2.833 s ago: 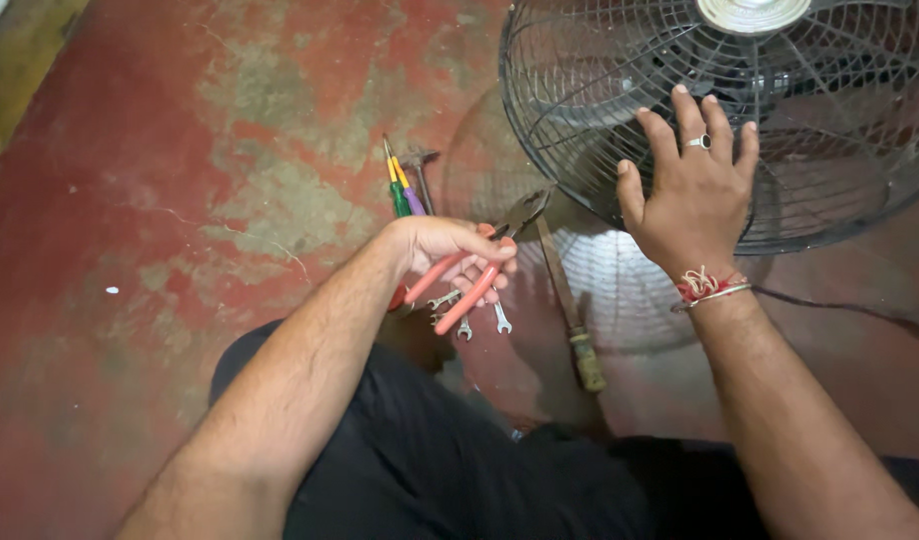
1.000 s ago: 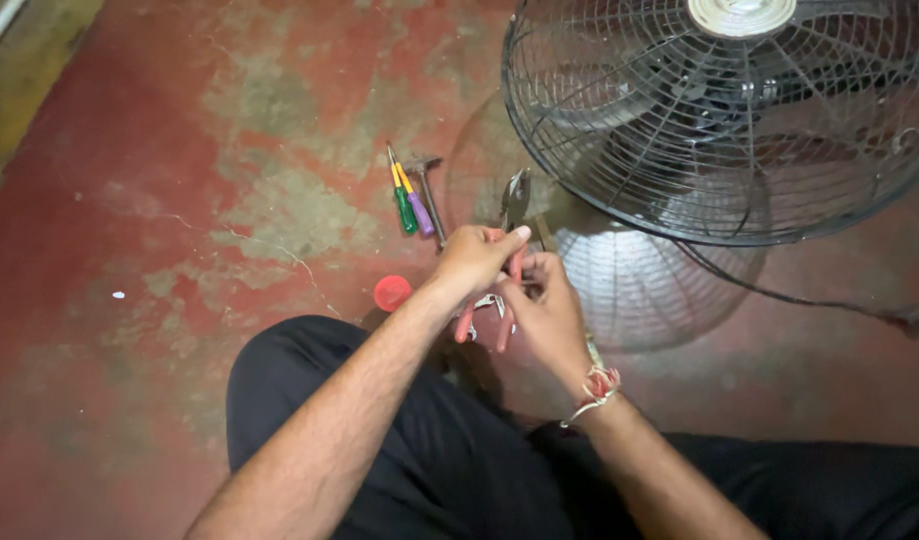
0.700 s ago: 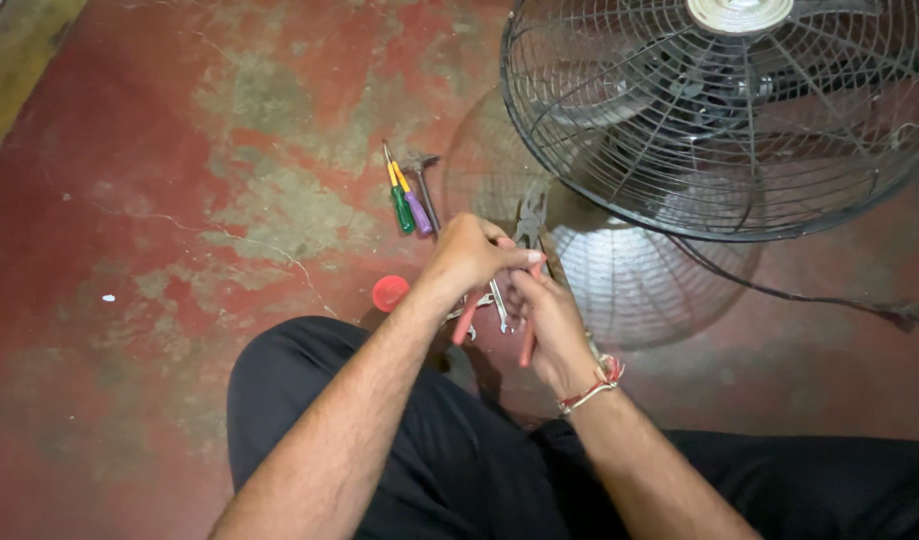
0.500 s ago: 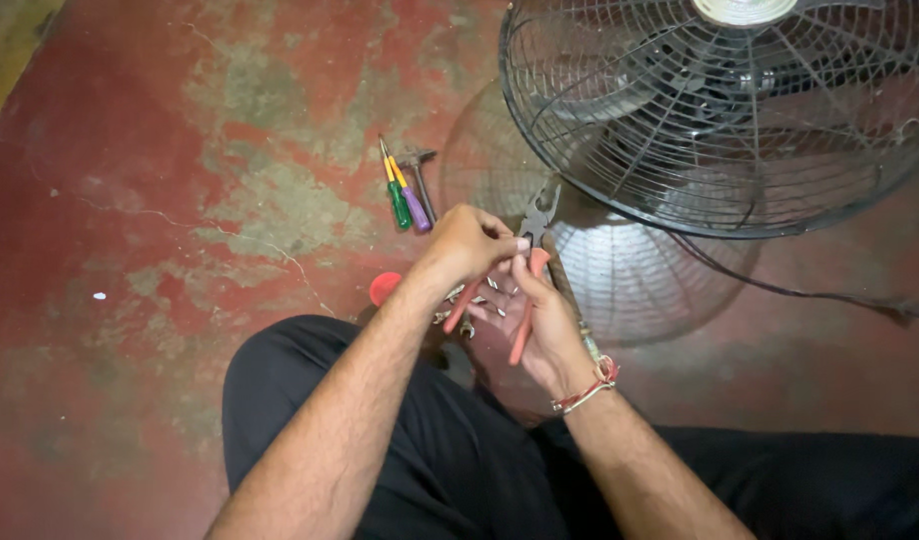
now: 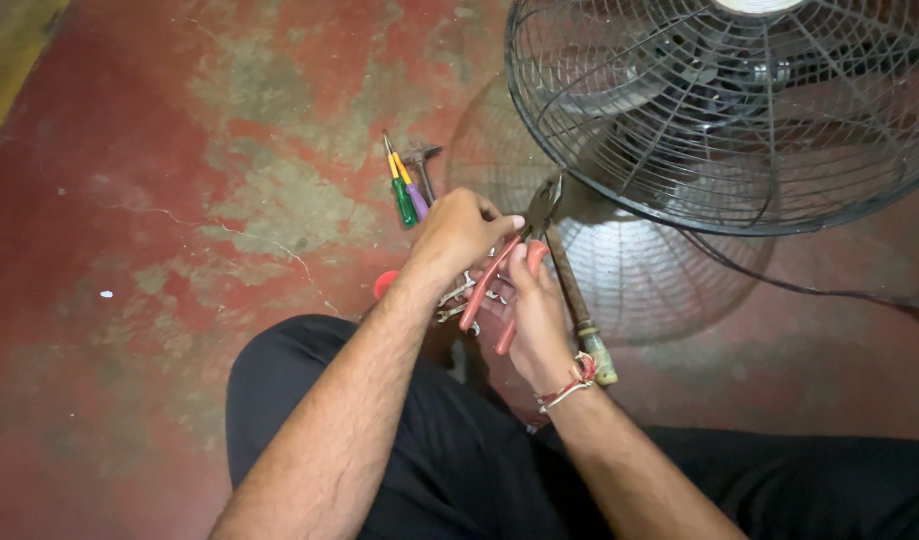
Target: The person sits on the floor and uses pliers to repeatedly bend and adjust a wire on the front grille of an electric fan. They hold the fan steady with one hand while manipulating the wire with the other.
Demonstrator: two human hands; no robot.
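Note:
Red-handled pliers (image 5: 500, 275) sit between both hands just above my lap. My left hand (image 5: 460, 232) grips them near the joint from above. My right hand (image 5: 536, 312) cups the red handles from below; it wears a red thread band at the wrist. The dark jaws point up toward the lower rim of the black wire fan guard (image 5: 740, 110). Small metal spanners (image 5: 460, 298) lie partly hidden under my hands.
A second round wire grille (image 5: 640, 270) lies flat on the red floor below the fan. A wooden-handled tool (image 5: 580, 305) rests across it. Screwdrivers with green, yellow and purple handles (image 5: 405, 190) lie to the left, a red cap (image 5: 384, 284) nearer me. A black cable (image 5: 820, 290) runs right.
My right hand left the fan guard and came down to the pliers. Both hands now hold them and have lifted them slightly toward the fan's rim.

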